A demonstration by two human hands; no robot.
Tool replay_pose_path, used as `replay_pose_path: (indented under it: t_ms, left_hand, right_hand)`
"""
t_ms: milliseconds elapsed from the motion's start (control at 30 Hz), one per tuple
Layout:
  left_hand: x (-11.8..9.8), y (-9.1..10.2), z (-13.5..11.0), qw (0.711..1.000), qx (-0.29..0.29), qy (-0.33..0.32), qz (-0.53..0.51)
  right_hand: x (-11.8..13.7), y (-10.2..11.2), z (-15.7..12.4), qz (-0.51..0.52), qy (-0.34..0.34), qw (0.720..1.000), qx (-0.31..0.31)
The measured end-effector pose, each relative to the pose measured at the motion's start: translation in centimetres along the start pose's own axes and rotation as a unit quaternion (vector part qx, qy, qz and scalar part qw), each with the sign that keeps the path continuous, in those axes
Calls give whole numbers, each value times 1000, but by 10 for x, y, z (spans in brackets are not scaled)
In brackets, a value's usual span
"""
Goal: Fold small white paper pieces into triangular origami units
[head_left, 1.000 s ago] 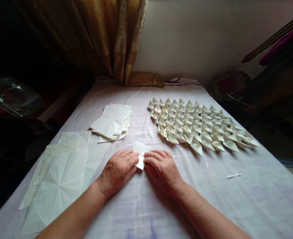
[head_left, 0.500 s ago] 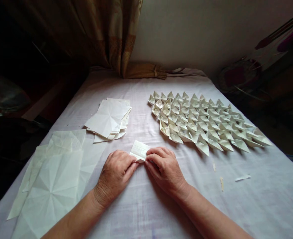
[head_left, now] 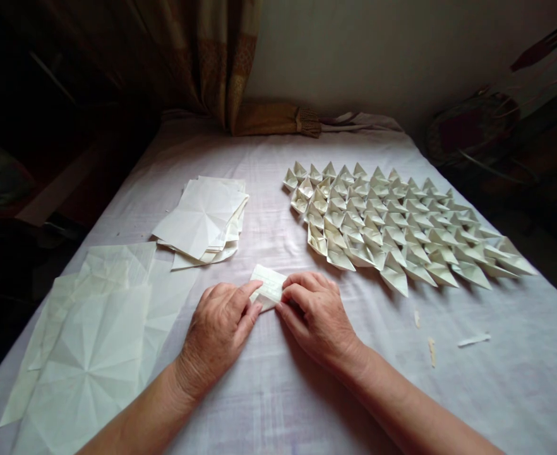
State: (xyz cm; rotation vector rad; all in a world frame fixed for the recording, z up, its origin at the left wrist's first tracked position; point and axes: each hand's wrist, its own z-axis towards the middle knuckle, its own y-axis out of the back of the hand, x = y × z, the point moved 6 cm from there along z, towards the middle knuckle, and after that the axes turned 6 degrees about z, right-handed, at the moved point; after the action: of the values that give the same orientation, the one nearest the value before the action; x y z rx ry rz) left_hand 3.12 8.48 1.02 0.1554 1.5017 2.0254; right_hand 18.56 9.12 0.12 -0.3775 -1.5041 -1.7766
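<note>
A small folded piece of white paper lies between my hands, just above the sheet-covered surface. My left hand has its thumb and forefinger at the paper's left and near edge, the two fingertips slightly apart around it. At the opposite side, my right hand pinches the right edge between thumb and bent fingers. Part of the paper's right end is hidden under those fingers. To the right and beyond stand rows of folded paper boats, packed closely together.
Creased loose sheets spread at the near left. Farther back lies a stack of creased white paper. A few paper scraps rest on the white cloth at right. A gold curtain hangs at the far end.
My left fingers have shifted on the folded paper, the forefinger now lifted apart from the thumb. The near edge shows more. My right hand keeps its pinch; the view has tilted slightly.
</note>
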Motion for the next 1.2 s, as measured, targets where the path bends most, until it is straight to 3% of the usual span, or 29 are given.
replay_pose_path:
  t_ms: [500,1200]
  left_hand:
    - [-2,1,-2,999,22,-44,-14]
    - [-3,3,-3,998,41,-30,-33]
  right_hand:
    - [0,-2,0,17,-28,999,-35]
    - [1,-4,0,-5,-26,999,-36]
